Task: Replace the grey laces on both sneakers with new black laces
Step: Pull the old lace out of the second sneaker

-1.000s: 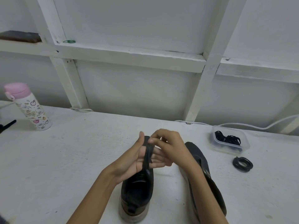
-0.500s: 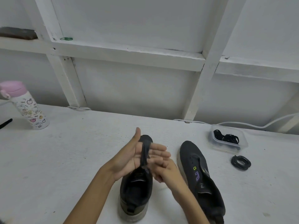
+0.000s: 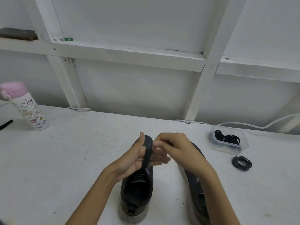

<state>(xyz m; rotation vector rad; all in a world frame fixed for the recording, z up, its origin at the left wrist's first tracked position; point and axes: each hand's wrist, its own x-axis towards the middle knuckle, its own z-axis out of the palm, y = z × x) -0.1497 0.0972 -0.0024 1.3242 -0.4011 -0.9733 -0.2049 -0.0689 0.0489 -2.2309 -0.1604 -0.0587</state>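
Right hand (image 3: 177,148): fingers (image 3: 160,140) curled, tips bunched together and pinching the top edge of a dark upright strip, apparently the tongue (image 3: 146,156) of the left sneaker (image 3: 138,189). Motion blur softens the contact.

Left hand (image 3: 134,159): fingers (image 3: 159,159) straight and side by side, thumb raised, palm flat against the tongue from the left.

Left sneaker: upright on the white table (image 3: 65,159), near centre, heel nearest.

Right sneaker (image 3: 198,192): just right of it, partly hidden by the right forearm.

Clear plastic tub (image 3: 215,142): far right, holding loose black laces (image 3: 227,138).

Coiled black lace (image 3: 241,163): on the table just near of the tub.

White cable (image 3: 243,125): along the far edge.

Pink-capped bottle (image 3: 30,111): far left, well apart.
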